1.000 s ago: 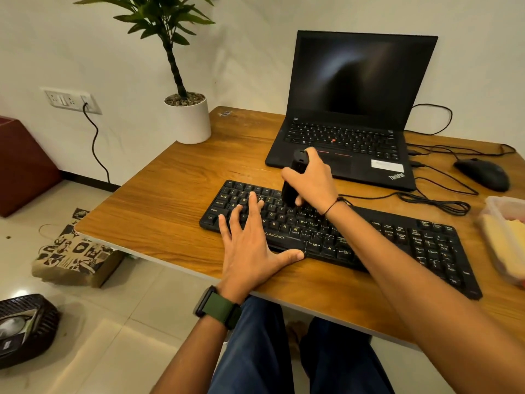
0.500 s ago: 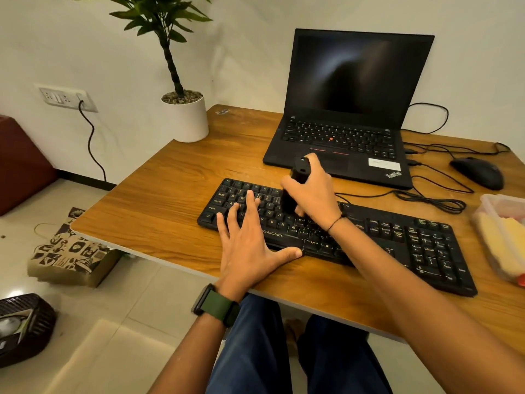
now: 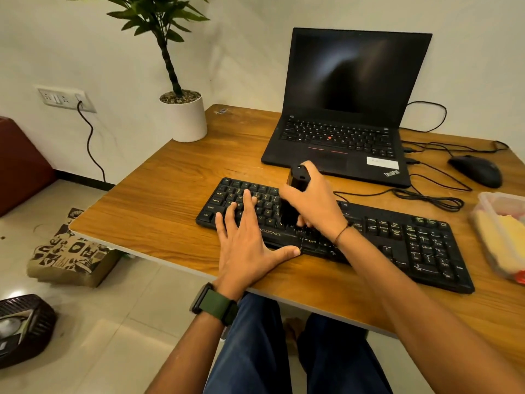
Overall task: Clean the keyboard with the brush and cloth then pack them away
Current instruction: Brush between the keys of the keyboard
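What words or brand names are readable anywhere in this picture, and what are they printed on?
"ZEBRONICS": front edge of the black keyboard, beside the left hand.
"ThinkPad": palm rest corner of the laptop.
"Alt", "Ctrl": keyboard keys.
White sticker on the laptop: too blurred.
Patterned paper bag on the floor: lettering not legible.

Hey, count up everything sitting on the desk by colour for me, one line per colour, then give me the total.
Black: 4, the keyboard, the laptop, the mouse and the brush gripped in the right hand.
White: 1, the plant pot.
Clear: 1, the plastic container at the desk's right edge.
Total: 6.
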